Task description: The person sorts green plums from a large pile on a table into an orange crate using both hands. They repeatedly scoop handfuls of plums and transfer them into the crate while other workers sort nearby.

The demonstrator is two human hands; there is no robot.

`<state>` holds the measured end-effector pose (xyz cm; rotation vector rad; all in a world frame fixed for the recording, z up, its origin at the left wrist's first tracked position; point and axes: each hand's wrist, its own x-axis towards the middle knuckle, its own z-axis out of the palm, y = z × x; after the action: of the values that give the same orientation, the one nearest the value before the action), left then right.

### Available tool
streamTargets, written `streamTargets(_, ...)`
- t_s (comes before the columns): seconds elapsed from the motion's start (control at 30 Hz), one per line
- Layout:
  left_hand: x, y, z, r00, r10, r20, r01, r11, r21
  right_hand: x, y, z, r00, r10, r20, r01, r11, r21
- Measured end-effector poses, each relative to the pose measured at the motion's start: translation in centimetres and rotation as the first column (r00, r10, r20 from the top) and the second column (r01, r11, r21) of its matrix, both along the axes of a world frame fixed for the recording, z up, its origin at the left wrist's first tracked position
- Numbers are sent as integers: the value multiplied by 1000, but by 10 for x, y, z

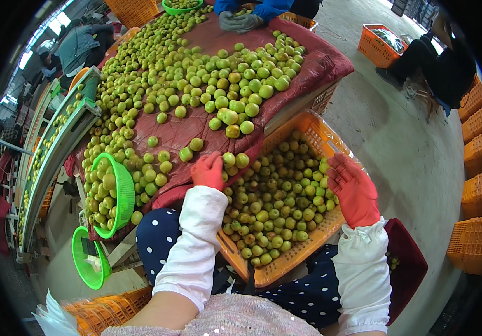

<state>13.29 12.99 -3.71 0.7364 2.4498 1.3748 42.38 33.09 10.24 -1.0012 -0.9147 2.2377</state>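
Red cloth [200, 35] lies under green fruit [252, 110]. My left hand [207, 172] curls beside fruit; I cannot tell whether it pinches. My right hand [355, 190] is spread near the crate [274, 270].

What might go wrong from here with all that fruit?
The green fruits beside the left hand sit near the edge of the maroon cover; they might roll off and get bruised landing in the orange crate. The green basket looks tilted near the opposite edge, so a knock could spill its contents.
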Motion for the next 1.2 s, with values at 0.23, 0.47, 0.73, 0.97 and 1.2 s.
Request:
streamTargets(0.23,56,30,3,935,-328,-137,339,939,66,-16,-3,3,999,34,4,-33,999,-7)
streamTargets(0.47,-10,67,35,964,227,-138,-175,934,311,-19,4,-2,999,48,12,-48,999,15)
streamTargets(0.73,-202,57,-47,797,603,-42,-580,783,227,-49,15,-10,991,77,114,-75,997,-16)
streamTargets(0.97,-295,40,-79,879,470,-86,-422,847,322,-96,20,-25,952,74,296,-116,985,130)
streamTargets(1.2,-189,112,40,720,-580,-381,254,732,-633,-133,3,-55,911,164,378,-249,950,190)
